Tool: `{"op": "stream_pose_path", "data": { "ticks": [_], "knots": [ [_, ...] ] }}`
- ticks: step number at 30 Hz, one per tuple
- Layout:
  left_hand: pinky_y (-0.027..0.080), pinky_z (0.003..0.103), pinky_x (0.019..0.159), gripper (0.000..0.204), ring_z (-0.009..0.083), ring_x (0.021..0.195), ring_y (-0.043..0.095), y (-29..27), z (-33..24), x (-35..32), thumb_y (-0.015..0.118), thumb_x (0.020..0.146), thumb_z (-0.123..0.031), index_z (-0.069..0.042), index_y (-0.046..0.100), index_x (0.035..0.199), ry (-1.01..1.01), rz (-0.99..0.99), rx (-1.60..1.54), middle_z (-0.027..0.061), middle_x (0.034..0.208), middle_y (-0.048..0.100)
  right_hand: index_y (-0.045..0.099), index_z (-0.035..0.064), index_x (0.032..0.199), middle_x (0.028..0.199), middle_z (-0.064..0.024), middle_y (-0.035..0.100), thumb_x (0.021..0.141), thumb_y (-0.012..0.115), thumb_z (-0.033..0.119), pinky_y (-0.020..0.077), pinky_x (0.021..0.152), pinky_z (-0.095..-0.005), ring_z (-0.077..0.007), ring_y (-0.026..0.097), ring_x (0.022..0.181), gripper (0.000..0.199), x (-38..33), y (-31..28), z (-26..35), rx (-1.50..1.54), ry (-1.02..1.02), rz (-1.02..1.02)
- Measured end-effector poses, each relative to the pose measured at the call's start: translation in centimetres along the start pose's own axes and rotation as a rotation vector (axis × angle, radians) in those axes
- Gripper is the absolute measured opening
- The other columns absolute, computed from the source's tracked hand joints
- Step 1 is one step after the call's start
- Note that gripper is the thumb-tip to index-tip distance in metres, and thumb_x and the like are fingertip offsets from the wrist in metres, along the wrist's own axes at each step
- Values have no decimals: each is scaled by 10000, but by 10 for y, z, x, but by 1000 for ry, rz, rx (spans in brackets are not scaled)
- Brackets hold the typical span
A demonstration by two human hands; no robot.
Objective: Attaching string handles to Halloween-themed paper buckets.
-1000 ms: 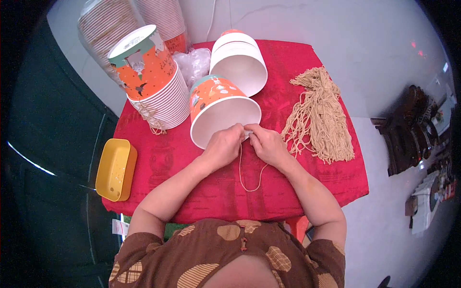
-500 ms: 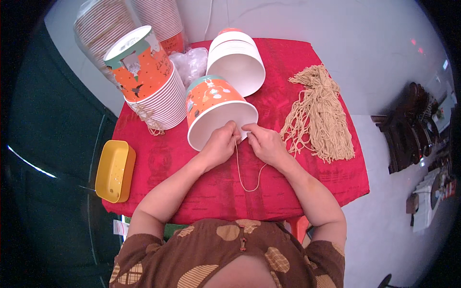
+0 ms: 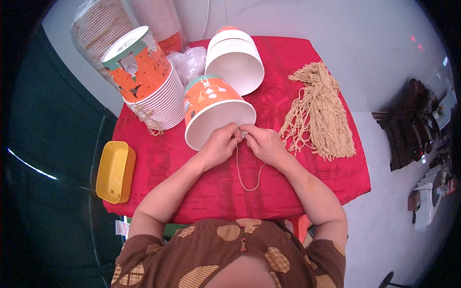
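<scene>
An orange paper bucket (image 3: 211, 98) with a green base band lies on its side, its white open mouth toward me. At its lower right rim my left hand (image 3: 222, 144) is closed in a pinch on a tan string (image 3: 239, 173). My right hand (image 3: 263, 142) is closed beside it, fingertips nearly meeting the left's, at the string's other end. The string hangs between both hands in a loop over the red cloth. Whatever lies right between the fingertips is mostly hidden; a small whitish bit shows there.
Stacked buckets (image 3: 156, 98) stand at the left, with bagged stacks (image 3: 101, 29) behind. White-mouthed buckets (image 3: 235, 72) lie farther back. A bundle of tan strings (image 3: 319, 115) rests at the right. A yellow tray (image 3: 115, 173) sits on the left edge of the red tablecloth (image 3: 201, 197).
My fingertips have drawn slightly closer together at the bucket's rim. The string still hangs in a loop, and the bucket has barely shifted.
</scene>
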State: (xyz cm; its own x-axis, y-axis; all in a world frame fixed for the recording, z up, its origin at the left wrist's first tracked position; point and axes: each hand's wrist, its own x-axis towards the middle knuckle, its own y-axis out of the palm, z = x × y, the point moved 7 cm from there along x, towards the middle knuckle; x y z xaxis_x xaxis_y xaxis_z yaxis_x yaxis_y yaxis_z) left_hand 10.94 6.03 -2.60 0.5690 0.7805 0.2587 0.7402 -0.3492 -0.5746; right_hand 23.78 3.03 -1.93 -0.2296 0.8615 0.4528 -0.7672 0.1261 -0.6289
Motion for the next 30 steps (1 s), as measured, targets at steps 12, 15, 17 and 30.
{"op": "stream_pose_path", "data": {
  "ticks": [12, 15, 17, 30],
  "knots": [
    [487, 322, 711, 89, 175, 783, 588, -1, -1, 1, 631, 871, -16, -6, 547, 899, -4, 26, -1, 103, 826, 620, 583, 79, 1007, 717, -191, 645, 901, 571, 130, 512, 572, -486, -383, 657, 676, 118, 0, 8, -6, 19, 25, 4],
    [488, 322, 712, 88, 175, 785, 590, 0, -4, 1, 633, 871, -23, -7, 551, 899, -5, 37, 6, 104, 831, 626, 576, 72, 966, 698, -194, 634, 895, 574, 125, 509, 560, -487, -387, 650, 661, 88, 1, 8, -9, 13, 14, -6],
    [507, 388, 723, 71, 313, 824, 651, -1, -7, 1, 599, 852, -6, 10, 556, 907, 10, 27, 9, 172, 854, 651, 571, 68, 946, 690, -195, 629, 892, 574, 120, 506, 555, -488, -390, 646, 655, 75, 1, 9, -10, 10, 12, -5],
    [465, 262, 574, 77, 110, 647, 554, -3, 19, 4, 613, 895, -43, -6, 561, 854, -239, -24, -223, 55, 757, 607, 566, 47, 927, 696, -186, 628, 854, 582, 73, 503, 562, -463, -372, 648, 651, 79, 0, 4, -6, -8, -3, -13]
  ]
}}
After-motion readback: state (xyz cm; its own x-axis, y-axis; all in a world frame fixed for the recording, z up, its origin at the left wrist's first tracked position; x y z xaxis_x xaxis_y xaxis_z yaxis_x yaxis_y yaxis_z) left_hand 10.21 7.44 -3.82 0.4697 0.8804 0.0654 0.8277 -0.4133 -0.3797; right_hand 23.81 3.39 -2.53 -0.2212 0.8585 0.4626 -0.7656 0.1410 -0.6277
